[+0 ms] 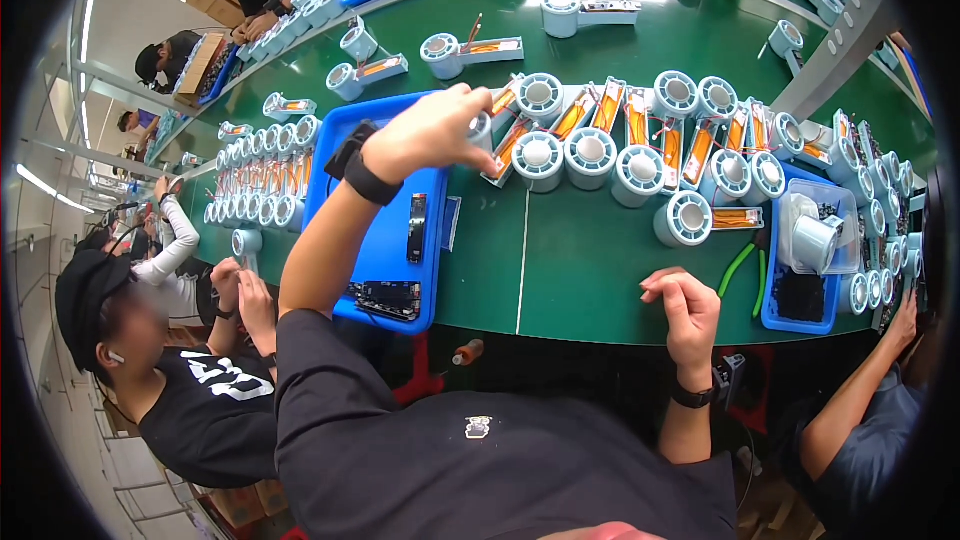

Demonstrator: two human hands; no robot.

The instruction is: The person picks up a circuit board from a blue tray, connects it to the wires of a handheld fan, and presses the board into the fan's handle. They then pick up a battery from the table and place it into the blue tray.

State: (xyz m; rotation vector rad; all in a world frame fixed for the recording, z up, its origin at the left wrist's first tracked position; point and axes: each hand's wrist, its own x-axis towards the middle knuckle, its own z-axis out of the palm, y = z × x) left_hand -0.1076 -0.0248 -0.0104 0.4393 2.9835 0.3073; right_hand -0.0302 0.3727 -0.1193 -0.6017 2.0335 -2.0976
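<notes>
My left hand reaches over the right side of a blue tray. Its thumb and fingers curve around the round head of a light-blue fan-like unit, mostly hidden by the hand. Beside it stand several similar units, each with a round grille and an open handle showing orange parts and thin wires. My right hand hovers at the table's front edge, fingers loosely curled in, with nothing visible in them. Nearest to it is another light-blue unit. Inside the tray lie dark electronic-looking pieces and a black strip.
Green-handled pliers lie beside a smaller blue tray with a clear box and black parts. A metal post rises at the right. Co-workers sit at left and right. More units line the green table.
</notes>
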